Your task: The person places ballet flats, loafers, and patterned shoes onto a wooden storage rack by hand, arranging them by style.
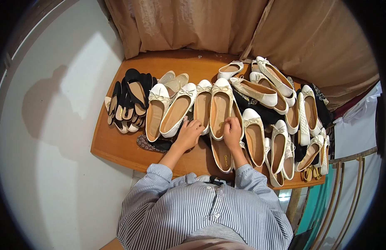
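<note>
**A:** ok what am I looking at, where are the hands?

**B:** Watching the head cam here. Left hand (189,133) sits at the heel end of a white flat (202,106), fingers curled loosely over the heel rim. Can't tell if it's actually pinching it or just resting. Right hand (232,130) is at 3 o'clock from the left, fingertips bent and touching the heel of the next flat (221,109), which lies side by side with the first one.

**A:** and the rest?

**B:** Wooden table (114,148) packed with cream shoes. Black sandals (132,100) stacked at 9 o'clock of the hands, more white flats (280,143) at 3 o'clock, a tan curtain (209,25) at 12. Striped shirt (201,208) at 6.
</note>
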A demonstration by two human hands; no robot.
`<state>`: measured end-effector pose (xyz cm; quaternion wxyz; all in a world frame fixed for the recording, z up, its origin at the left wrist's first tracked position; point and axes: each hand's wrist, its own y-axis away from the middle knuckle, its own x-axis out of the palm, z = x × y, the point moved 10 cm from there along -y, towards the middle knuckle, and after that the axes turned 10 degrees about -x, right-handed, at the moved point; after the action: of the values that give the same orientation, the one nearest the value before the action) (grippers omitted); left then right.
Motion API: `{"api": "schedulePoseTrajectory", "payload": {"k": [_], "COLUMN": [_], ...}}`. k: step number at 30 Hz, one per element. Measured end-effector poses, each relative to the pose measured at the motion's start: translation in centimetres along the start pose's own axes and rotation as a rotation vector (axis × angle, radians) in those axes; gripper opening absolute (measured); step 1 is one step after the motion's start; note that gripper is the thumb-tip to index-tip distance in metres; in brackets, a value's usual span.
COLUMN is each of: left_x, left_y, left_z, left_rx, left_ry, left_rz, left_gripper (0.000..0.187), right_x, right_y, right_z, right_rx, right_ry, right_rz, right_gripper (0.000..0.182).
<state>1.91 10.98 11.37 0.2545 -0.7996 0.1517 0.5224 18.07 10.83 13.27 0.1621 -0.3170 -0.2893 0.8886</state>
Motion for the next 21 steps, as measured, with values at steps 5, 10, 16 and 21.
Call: {"api": "schedulePoseTrajectory", "payload": {"k": [5,10,16,21], "left_x": [-1.1,1.8,1.4,-1.4], "left_y": [0.0,-1.5,0.1,-0.5], "left_z": [0.4,0.7,-0.5,-1.4], "left_rx": [-0.128,-0.257,-0.204,-0.17], "left_ry": [0.057,0.208,0.183,0.085], "left_rz": [-0.02,0.128,-0.103,-0.288], "left_gripper": [0.029,0.032,0.031,0.031], "right_x": [1.4,0.4,0.0,-0.4], "right_y": [1.1,0.7,0.4,-0.8], "right_z": [-0.3,-1.9,-3.0,-1.7], "right_rx": [0.078,0.256,0.271,0.198], "right_ry": [0.142,0.011,-0.005,-0.311], "right_rz": [0.133,0.04,-0.008,-0.227], "right_gripper": [0.021,0.042,0.041,0.039]}}
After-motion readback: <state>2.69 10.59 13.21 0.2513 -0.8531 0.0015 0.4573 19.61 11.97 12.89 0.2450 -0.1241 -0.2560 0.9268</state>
